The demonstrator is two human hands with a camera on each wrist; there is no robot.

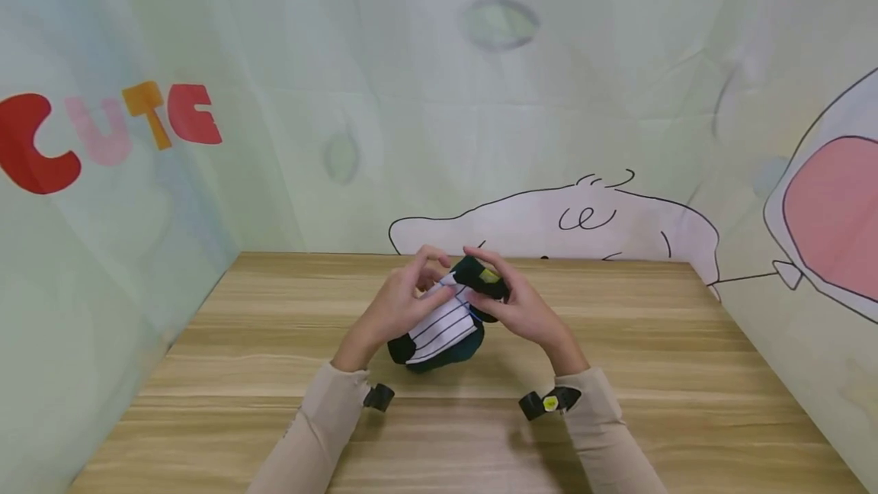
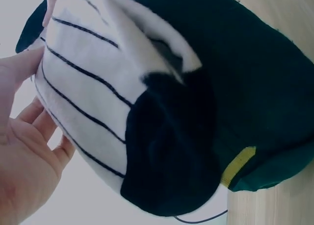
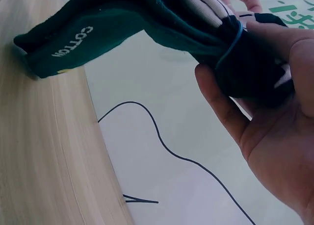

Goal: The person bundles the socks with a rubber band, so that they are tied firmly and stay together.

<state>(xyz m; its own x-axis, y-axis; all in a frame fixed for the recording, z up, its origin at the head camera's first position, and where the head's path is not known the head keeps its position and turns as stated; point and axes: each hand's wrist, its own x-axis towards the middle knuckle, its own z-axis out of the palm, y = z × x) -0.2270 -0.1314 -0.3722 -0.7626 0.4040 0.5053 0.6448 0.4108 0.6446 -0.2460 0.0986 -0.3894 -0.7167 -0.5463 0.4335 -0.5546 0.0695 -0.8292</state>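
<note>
A white sock with thin dark stripes and a dark toe or heel patch (image 2: 167, 141) hangs in the air over the table. Against it lies a dark green sock (image 3: 93, 34) bearing the word COTTON and a bit of yellow. My left hand (image 1: 394, 307) pinches the striped sock (image 1: 442, 326) along its edge, thumb on the near face. Between thumb and fingers, my right hand (image 1: 524, 311) grips the bundle's dark upper end (image 1: 473, 273). A thin blue line, perhaps a band, crosses the socks close to the right fingers. Parts of both hands' fingers are hidden behind the fabric.
A wood-grain table (image 1: 240, 357) spreads beneath the hands. Pale printed cloth (image 1: 425, 97) walls its back and both sides. Each wrist wears a small black camera, one (image 1: 379, 397) on the left and another (image 1: 531, 405) on the right.
</note>
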